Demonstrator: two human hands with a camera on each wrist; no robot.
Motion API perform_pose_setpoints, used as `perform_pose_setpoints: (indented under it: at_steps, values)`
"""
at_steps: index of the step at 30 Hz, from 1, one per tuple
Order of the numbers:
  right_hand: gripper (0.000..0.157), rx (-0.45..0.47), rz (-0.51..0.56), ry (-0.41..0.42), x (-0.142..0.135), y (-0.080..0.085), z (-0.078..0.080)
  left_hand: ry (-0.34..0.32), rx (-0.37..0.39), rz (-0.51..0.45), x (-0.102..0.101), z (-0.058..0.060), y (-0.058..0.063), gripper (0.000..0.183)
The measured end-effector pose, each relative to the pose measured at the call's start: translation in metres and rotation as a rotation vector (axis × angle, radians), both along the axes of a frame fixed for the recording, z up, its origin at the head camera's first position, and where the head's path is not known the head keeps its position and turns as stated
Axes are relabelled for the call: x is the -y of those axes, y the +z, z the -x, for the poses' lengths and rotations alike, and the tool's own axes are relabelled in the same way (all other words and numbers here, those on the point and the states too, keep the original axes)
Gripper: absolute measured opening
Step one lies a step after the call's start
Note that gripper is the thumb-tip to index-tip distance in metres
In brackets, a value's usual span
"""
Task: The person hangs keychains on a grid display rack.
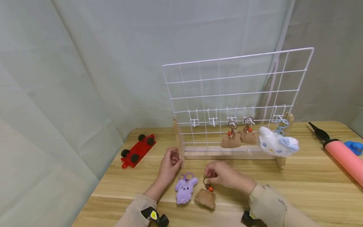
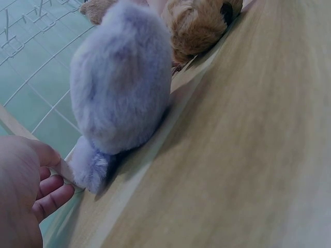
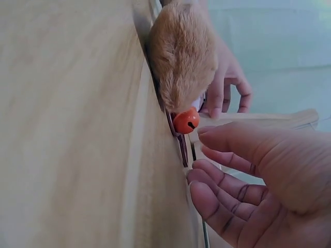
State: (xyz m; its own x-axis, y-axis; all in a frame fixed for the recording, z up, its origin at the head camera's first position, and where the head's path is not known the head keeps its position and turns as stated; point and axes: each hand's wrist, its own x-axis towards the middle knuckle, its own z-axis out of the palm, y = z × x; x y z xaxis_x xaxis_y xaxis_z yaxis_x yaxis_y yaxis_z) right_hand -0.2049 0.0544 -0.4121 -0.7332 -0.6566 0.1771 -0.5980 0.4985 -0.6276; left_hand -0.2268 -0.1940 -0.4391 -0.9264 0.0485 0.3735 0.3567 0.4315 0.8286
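My left hand (image 1: 169,164) pinches the left wooden foot (image 2: 66,173) of a white wire grid rack (image 1: 238,92). Just in front of it lies a purple plush bunny keychain (image 1: 185,191), its rings toward the rack; in the left wrist view it shows as fluffy lilac fur. My right hand (image 1: 224,175) is at the metal ring of a brown plush keychain (image 1: 205,198) with an orange bell (image 3: 186,121). In the right wrist view its thumb and loosely bent fingers stand apart beside the ring, which lies on the table.
Several white hooks (image 1: 213,121) line the grid. Two brown plush keychains (image 1: 231,141) and a white plush cat keychain (image 1: 276,143) hang at its right. A red toy car base (image 1: 139,150) lies left; a pink pump (image 1: 346,159) and blue toy duck (image 1: 354,147) lie right.
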Motion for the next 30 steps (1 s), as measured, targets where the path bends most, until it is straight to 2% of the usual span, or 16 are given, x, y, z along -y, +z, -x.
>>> perform_pose_setpoints:
  at_steps: [24, 26, 30]
  values:
    - [0.016, -0.007, -0.059, 0.007, 0.001, -0.004, -0.002, -0.009, -0.028, 0.001, 0.0, 0.0, 0.001, 0.042]
    - [0.016, 0.0, -0.06, 0.007, 0.0, -0.003, -0.002, -0.002, -0.011, 0.014, -0.003, -0.006, 0.01, 0.042]
    - [0.018, 0.006, -0.063, 0.006, 0.0, -0.002, -0.003, 0.013, 0.02, 0.03, -0.006, -0.008, 0.013, 0.042]
